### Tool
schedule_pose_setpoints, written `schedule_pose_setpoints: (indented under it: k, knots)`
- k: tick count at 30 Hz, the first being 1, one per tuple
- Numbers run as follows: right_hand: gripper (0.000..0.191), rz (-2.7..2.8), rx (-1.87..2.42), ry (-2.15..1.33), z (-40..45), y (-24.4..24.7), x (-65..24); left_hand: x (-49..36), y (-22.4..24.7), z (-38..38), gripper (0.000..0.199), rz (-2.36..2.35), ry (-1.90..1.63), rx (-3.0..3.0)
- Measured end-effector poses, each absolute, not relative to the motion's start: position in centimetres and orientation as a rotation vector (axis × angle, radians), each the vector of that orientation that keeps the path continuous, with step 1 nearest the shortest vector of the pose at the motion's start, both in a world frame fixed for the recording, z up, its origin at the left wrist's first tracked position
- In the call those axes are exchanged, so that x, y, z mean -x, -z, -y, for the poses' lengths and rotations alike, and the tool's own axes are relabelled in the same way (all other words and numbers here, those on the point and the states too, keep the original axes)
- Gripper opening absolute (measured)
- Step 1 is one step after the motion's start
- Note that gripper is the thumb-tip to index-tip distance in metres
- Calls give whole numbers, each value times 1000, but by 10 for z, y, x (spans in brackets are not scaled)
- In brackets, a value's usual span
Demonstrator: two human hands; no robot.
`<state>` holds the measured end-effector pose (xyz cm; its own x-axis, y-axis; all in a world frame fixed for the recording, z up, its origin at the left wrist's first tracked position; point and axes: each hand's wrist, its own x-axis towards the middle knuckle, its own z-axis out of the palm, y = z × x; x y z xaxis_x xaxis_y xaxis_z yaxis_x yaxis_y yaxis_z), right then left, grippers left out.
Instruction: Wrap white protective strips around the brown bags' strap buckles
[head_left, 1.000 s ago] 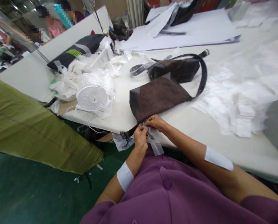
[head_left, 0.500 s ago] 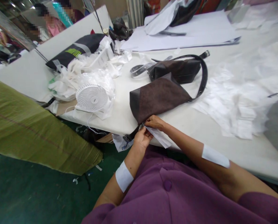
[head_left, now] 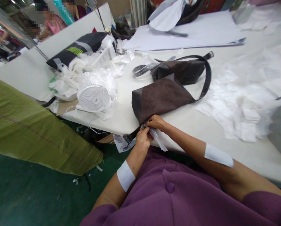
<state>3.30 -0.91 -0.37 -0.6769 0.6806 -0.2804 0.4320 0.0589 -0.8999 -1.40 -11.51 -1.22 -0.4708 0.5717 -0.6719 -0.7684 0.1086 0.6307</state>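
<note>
Both forearms converge toward the centre of the scene: the left forearm (head_left: pixel 134 158) rises from the near left, the right forearm (head_left: pixel 185 141) reaches across from the near right. The left hand (head_left: pixel 143 140) is curled, knuckles up. The right hand (head_left: pixel 156 123) lies just beyond it, its fingers (head_left: pixel 151 121) pointing left and bent down — the two hands almost touching. A white band (head_left: pixel 125 175) circles the left arm above the wrist, another white band (head_left: pixel 218 155) the right forearm; purple sleeves (head_left: pixel 102 213) cover the upper arms.

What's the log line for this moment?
left hand: pinching strap | right hand: pinching strap | white strip: hanging from hands | bag: on table
</note>
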Motion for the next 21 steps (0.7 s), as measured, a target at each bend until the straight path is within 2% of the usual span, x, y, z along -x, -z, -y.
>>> schedule_pose_setpoints:
  k: [5,12,21]
  knots:
    - [7,2032,1210,-1822,9,0,-31,13,6,110,19,-1354,-1589,217]
    - [10,2048,1121,-2009,6,-9,-39,11,14,111,20,-1346,-1622,116]
    - [8,2245,1196,-1563,17,-3,-40,7,18,122,27,-1304,-1661,-5]
